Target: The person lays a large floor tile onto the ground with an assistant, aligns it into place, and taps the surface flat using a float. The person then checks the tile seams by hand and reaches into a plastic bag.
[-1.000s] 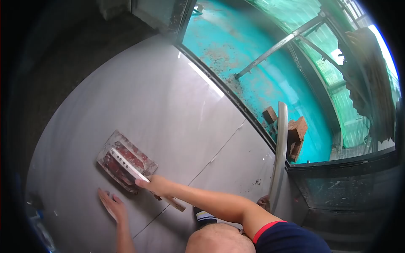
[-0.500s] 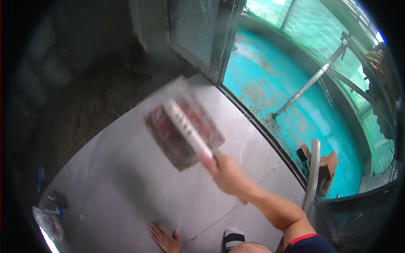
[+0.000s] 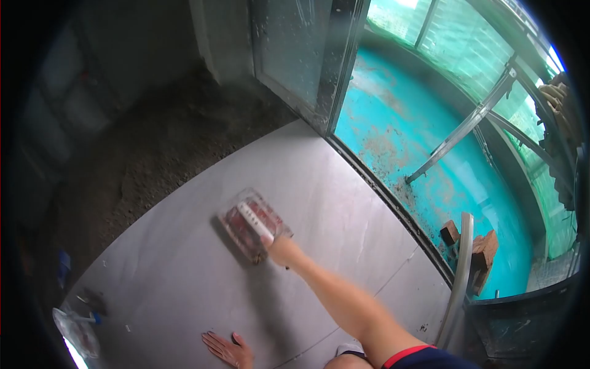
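My right hand [image 3: 280, 250] is wrapped round the white handle of a rectangular hand float [image 3: 253, 226] with a worn, reddish-grey back. It is near the middle of a large grey floor tile [image 3: 178, 246]; slight blur and a dark edge below leave unclear whether it touches. My left hand [image 3: 228, 350] lies flat on the tile at the bottom of the view, fingers spread and holding nothing. A thin joint line crosses the tiled surface by my knee and foot.
Loose dark mortar [image 3: 153, 154] borders the tile's far left edge. A sliding-door track [image 3: 393, 212] runs along the right, with a turquoise floor [image 3: 442, 154], a metal prop [image 3: 461, 126] and broken bricks [image 3: 484, 255] beyond. A plastic bag [image 3: 77, 332] lies lower left.
My right hand has brought the float down toward the tile, so it looks smaller. My left hand has shifted slightly left and stays flat. The view has tilted a little.
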`<action>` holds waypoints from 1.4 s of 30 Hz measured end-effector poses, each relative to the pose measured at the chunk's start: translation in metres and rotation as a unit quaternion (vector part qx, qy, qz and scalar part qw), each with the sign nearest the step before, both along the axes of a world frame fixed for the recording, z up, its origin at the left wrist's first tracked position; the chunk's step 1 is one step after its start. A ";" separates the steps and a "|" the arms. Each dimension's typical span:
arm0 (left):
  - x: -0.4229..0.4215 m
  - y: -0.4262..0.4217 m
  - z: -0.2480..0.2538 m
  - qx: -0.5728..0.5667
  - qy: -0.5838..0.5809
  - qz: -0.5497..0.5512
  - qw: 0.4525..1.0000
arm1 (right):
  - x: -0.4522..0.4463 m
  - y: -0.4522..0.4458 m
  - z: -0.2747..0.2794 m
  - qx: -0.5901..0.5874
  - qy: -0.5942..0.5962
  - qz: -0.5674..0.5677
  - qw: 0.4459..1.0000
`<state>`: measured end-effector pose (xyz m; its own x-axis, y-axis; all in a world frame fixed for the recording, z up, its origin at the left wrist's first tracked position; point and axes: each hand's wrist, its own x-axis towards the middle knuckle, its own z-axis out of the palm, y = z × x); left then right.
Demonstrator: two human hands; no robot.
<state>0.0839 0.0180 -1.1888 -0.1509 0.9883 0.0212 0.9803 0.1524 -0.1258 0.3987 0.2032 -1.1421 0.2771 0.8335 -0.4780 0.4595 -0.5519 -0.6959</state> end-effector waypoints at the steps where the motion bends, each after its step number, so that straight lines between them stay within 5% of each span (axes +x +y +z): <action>1: 0.000 0.002 0.000 -0.022 -0.006 0.007 1.000 | -0.009 -0.003 -0.010 0.023 -0.006 0.014 1.000; 7: 0.000 -0.001 0.001 -0.028 -0.048 0.015 0.998 | -0.010 0.004 0.053 -0.067 0.023 0.113 0.991; 16: 0.014 0.007 0.013 -0.095 -0.091 0.068 0.989 | 0.078 0.015 0.222 0.264 -0.006 -0.071 0.962; 20: 0.005 0.001 0.002 -0.088 -0.066 0.055 0.992 | 0.092 0.017 0.127 0.279 -0.066 -0.161 0.944; 22: 0.003 0.001 -0.002 -0.077 -0.040 0.041 0.995 | 0.103 0.015 0.024 0.058 -0.074 -0.155 0.983; 30: -0.001 -0.003 -0.011 -0.033 -0.061 0.023 0.997 | 0.065 -0.070 -0.002 -0.037 -0.010 -0.122 0.992; 34: -0.005 -0.004 -0.021 0.016 -0.051 0.006 0.999 | 0.064 -0.080 0.030 0.005 0.012 -0.097 0.995; 36: -0.012 -0.008 -0.030 0.030 -0.036 -0.007 0.999 | 0.068 -0.072 0.084 -0.064 0.032 -0.083 0.994; 42: -0.010 -0.007 -0.035 0.023 0.002 0.003 1.000 | 0.096 -0.089 0.194 0.146 -0.027 -0.101 0.984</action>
